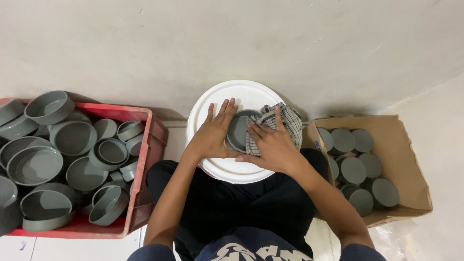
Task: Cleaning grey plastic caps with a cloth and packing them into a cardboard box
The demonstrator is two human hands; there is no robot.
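Here the grey cap (238, 130) lies on the white bucket lid (241, 94), mostly hidden: the left hand (212, 135) covers its left edge, fingers flat and together, and the right hand (271, 145) presses a checked cloth (285, 121) over its right side. Whether the fingers curl under the cap cannot be told. To the left, a red crate (145, 145), cut off by the frame, holds loose grey caps (72, 137). To the right, a cardboard box (406, 164) holds caps (353, 169) packed face down.
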